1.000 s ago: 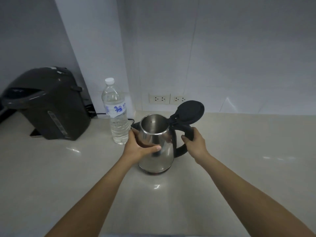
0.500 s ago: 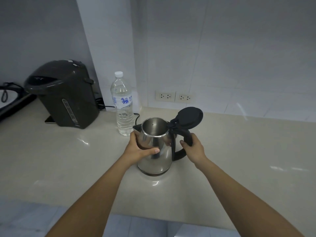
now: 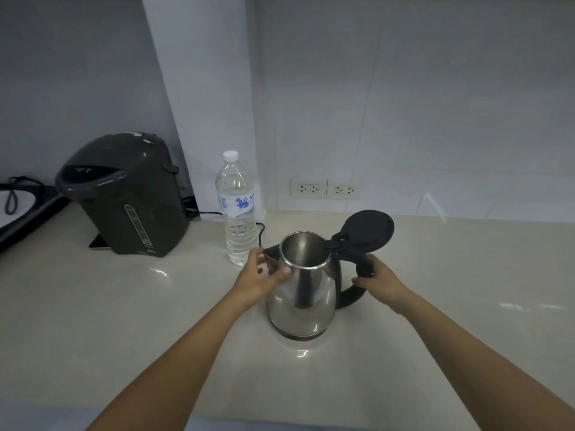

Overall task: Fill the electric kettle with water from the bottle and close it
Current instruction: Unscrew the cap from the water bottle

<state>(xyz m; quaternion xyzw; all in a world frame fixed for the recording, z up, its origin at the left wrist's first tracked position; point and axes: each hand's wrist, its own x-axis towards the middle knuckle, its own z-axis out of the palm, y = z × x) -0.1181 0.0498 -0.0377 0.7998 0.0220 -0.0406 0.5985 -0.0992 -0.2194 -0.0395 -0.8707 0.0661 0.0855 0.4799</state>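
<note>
A steel electric kettle (image 3: 303, 301) stands on the pale counter (image 3: 109, 306), its black lid (image 3: 368, 230) swung open and upright behind the mouth. The inside looks empty. My left hand (image 3: 259, 276) rests against the kettle's left side near the spout, thumb on the steel body. My right hand (image 3: 381, 283) grips the black handle on the right. A clear plastic water bottle (image 3: 236, 213) with a white cap and blue label stands upright just behind and left of the kettle, cap on.
A dark hot-water dispenser (image 3: 124, 194) sits at the left against the wall, its cord running behind the bottle. Two wall sockets (image 3: 325, 188) are behind the kettle. A black item with a cord lies at the far left edge (image 3: 18, 206).
The view has shifted so the counter's front edge shows. My left thumb has slid up toward the kettle's rim; both hands stay on the kettle.
</note>
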